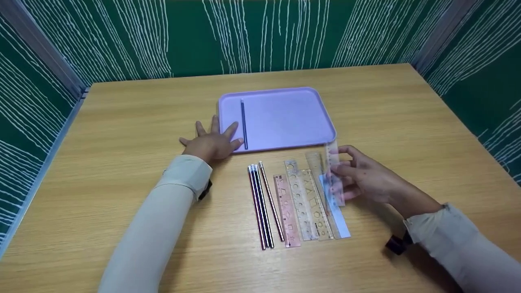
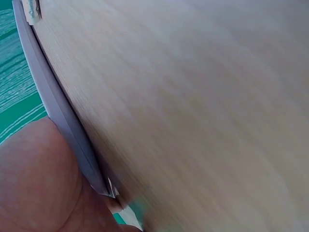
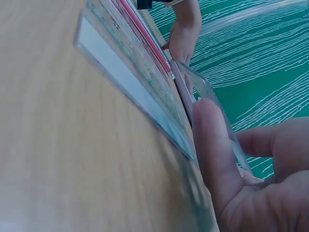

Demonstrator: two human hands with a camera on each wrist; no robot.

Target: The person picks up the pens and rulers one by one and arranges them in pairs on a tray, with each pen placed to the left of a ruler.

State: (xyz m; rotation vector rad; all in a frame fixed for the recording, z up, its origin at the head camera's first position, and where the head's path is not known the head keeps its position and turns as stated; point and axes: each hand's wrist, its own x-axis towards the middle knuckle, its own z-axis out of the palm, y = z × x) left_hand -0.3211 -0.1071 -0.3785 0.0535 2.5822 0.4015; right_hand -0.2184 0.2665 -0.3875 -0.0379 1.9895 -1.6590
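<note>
My left hand [image 1: 211, 143] has its fingers spread at the front left corner of a lilac tray [image 1: 285, 118]. One dark pencil [image 1: 244, 124] lies in the tray, just right of the thumb. My right hand [image 1: 370, 175] pinches a clear plastic ruler [image 1: 337, 195] between thumb and fingers, raised over the right end of a row of rulers, near the tray's front right corner. In the right wrist view the thumb [image 3: 212, 150] lies against the clear ruler [image 3: 205, 84]. Under it, a blue ruler [image 1: 341, 224] rests on the table.
Left of the blue ruler lie yellowish rulers [image 1: 319, 203], a clear ruler with round holes [image 1: 301, 203] and a pink ruler [image 1: 287, 211]. Several pencils [image 1: 259, 207] sit further left, one a little apart. Green walls with white streaks border the wooden table [image 1: 122, 134].
</note>
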